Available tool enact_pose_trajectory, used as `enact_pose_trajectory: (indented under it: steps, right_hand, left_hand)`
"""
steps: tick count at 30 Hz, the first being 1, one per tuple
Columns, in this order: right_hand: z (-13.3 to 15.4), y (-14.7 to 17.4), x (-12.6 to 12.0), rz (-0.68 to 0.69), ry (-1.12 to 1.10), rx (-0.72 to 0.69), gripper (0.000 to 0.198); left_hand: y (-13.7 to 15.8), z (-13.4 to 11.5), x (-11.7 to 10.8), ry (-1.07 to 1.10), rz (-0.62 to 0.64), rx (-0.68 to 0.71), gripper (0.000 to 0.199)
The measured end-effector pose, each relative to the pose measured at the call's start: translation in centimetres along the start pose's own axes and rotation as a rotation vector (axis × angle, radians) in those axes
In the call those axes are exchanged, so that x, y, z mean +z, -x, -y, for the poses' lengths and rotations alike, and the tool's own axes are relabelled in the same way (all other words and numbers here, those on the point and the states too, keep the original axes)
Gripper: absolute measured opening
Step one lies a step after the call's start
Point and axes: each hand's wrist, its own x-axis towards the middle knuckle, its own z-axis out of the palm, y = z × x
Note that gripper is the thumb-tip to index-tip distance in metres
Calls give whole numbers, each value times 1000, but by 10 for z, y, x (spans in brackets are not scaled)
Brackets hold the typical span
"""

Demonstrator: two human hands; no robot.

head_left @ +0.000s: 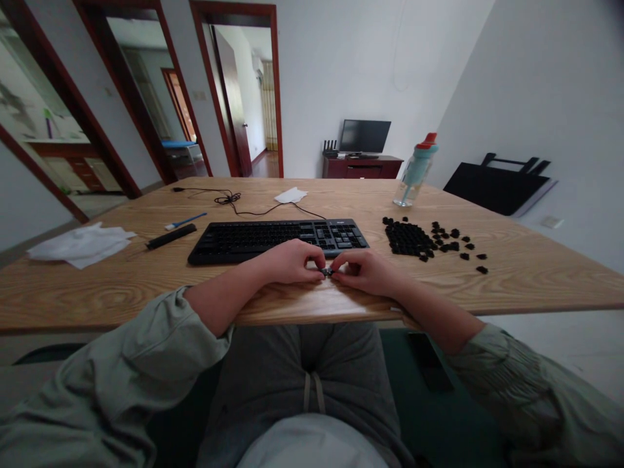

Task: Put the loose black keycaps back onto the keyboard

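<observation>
A black keyboard [258,237] lies on the wooden table in front of me. At its near side, my left hand [296,261] and my right hand [365,270] meet with fingertips pinched. Between them is a small dark piece [328,272] with a light glint, gripped from both sides; fingers cover much of it and its kind is unclear. To the right, many black keycaps [408,238] lie packed together in a block. Several loose keycaps [454,246] are scattered beside that block. My left wrist hides part of the keyboard's front edge.
Left of the keyboard are a black strip [170,236], a blue-handled brush [188,221] and crumpled white tissue [85,244]. The keyboard cable [263,212] runs behind, near another tissue [291,195]. A water bottle [416,172] stands at the back right. A phone [429,362] lies on the seat.
</observation>
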Motion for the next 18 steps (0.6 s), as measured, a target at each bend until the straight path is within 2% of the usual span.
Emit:
enact_pose_trajectory:
  steps: [7, 10, 13, 15, 16, 18]
  right_hand:
    - [5, 1, 4, 15, 9, 8, 24]
    - [3, 5, -6, -46, 13, -32, 28]
    - [-20, 18, -45, -197, 45, 43, 34]
    - [-50, 34, -89, -257, 94, 253, 40]
    - [-67, 44, -113, -294, 160, 390, 41]
    - [-104, 66, -158, -299, 297, 655, 37]
  left_hand:
    - [-3, 6, 6, -12, -1, 8, 21]
    - [0, 0, 4, -23, -48, 23, 24]
    - [24, -27, -2, 77, -188, 116, 19]
    - [55, -52, -3, 256, -260, 144, 14]
    - [74, -63, 0, 347, -227, 166, 14]
    - [114, -76, 13, 464, -72, 156, 14]
